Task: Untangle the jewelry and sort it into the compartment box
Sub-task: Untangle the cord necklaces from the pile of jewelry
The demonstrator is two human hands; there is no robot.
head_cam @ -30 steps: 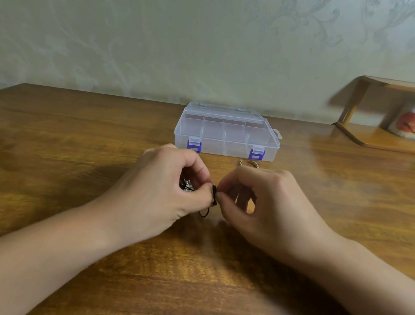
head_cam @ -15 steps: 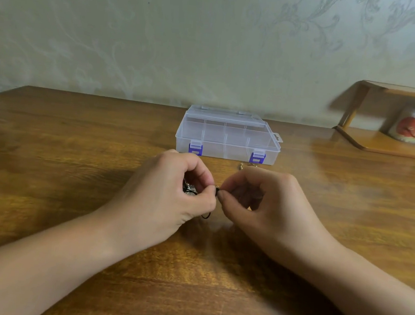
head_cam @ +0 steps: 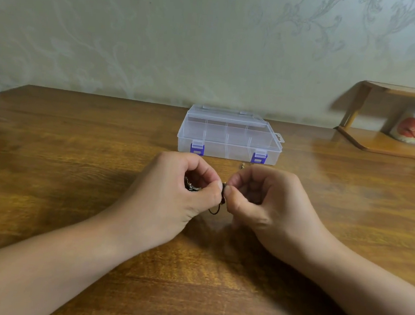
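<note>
Jewelry tangle (head_cam: 219, 203) pinched between both hands, left (head_cam: 173, 199) and right (head_cam: 269, 207); compartment box (head_cam: 230, 136) latched, unlabelled.

Wooden surface (head_cam: 65, 146) is carrying a clear compartment box (head_cam: 230, 140), lid shut, purple latches facing near, sitting far centre. Small metal piece (head_cam: 243, 165) is lying just near of it. Wooden shelf (head_cam: 386, 146) is sitting far right.

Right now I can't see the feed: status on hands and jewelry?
Left hand and right hand both pinch the tangled jewelry. Compartment box closed, latched. Small gold piece loose before it.
</note>
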